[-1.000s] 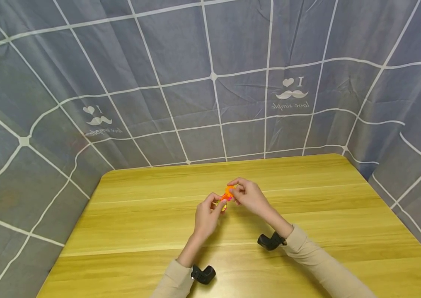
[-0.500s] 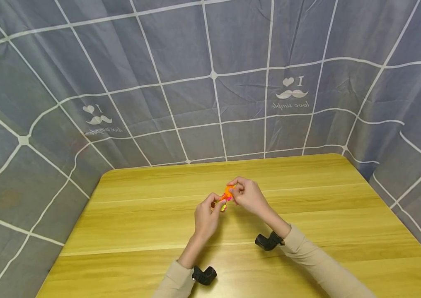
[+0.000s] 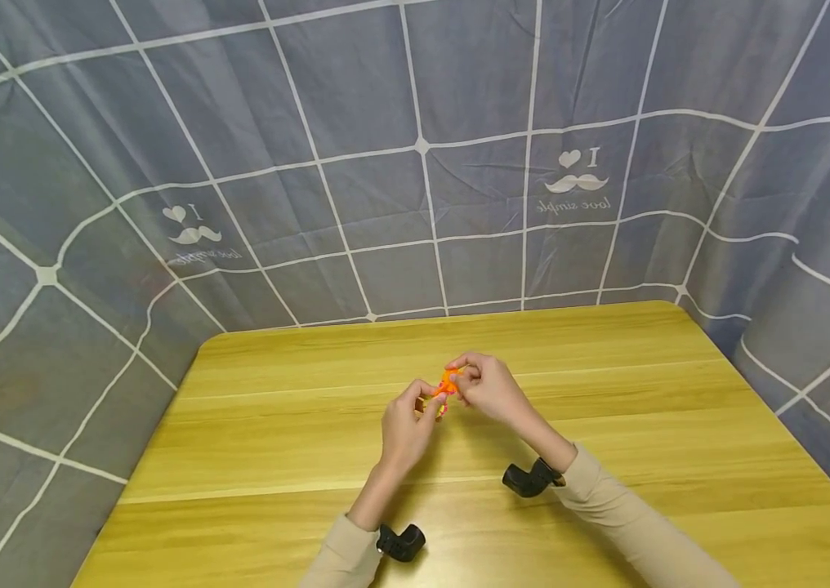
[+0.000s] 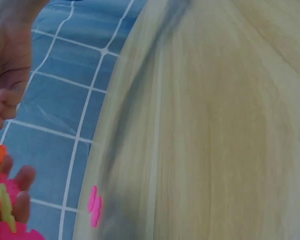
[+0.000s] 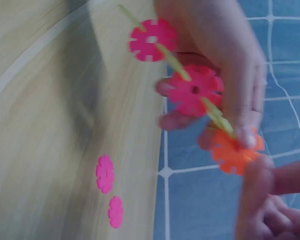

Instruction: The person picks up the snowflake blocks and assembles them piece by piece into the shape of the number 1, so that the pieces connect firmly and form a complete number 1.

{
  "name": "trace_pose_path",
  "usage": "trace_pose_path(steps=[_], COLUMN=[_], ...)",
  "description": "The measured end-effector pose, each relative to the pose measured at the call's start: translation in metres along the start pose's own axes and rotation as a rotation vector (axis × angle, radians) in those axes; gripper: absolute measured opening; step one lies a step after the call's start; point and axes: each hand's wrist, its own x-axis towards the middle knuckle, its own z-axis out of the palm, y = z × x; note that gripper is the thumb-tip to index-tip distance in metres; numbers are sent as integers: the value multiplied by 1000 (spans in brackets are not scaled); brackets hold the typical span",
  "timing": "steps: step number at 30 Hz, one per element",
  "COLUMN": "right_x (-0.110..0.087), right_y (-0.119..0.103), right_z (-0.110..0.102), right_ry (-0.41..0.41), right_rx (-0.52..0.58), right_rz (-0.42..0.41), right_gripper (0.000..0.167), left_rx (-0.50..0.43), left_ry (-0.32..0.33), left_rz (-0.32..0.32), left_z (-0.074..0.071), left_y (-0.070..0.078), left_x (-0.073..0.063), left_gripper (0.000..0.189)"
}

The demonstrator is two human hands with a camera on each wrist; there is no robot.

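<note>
A short chain of slotted plastic discs hangs between my hands above the wooden table [image 3: 275, 441]. Its pink disc [image 5: 195, 90], a second pink disc [image 5: 151, 41], a yellow disc [image 5: 172, 61] seen edge-on and an orange disc [image 5: 232, 154] show in the right wrist view. My left hand [image 3: 406, 425] grips the chain, with its thumb pressed near the joint of yellow and orange. At the orange end, my right hand [image 3: 492, 388] pinches the orange disc [image 3: 450, 380] between thumb and fingers. Fingers cover part of the joint.
Two loose pink discs, one pink disc [image 5: 105, 174] and another [image 5: 116, 212], appear over the tabletop in the right wrist view. Black wrist cameras, left [image 3: 401, 543] and right [image 3: 530, 477], sit on both wrists. A grey gridded curtain [image 3: 371, 196] surrounds the table.
Both hands stay almost in place with the chain held between them. The right wrist has shifted slightly left, and the chain's lower discs have turned a little.
</note>
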Motion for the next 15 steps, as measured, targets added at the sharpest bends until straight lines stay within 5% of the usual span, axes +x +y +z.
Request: trace_pose_path(steps=[6, 15], right_x=[-2, 1], right_y=[10, 16], right_z=[-5, -7], right_ry=[-166, -160], right_rx=[58, 49], right_rz=[35, 40], right_gripper=[30, 26], left_rx=[-44, 8], left_ry=[-78, -61], left_rz=[-84, -41], left_z=[-5, -6], left_y=[-9, -16], left_x=[-3, -3], left_gripper=[11, 20])
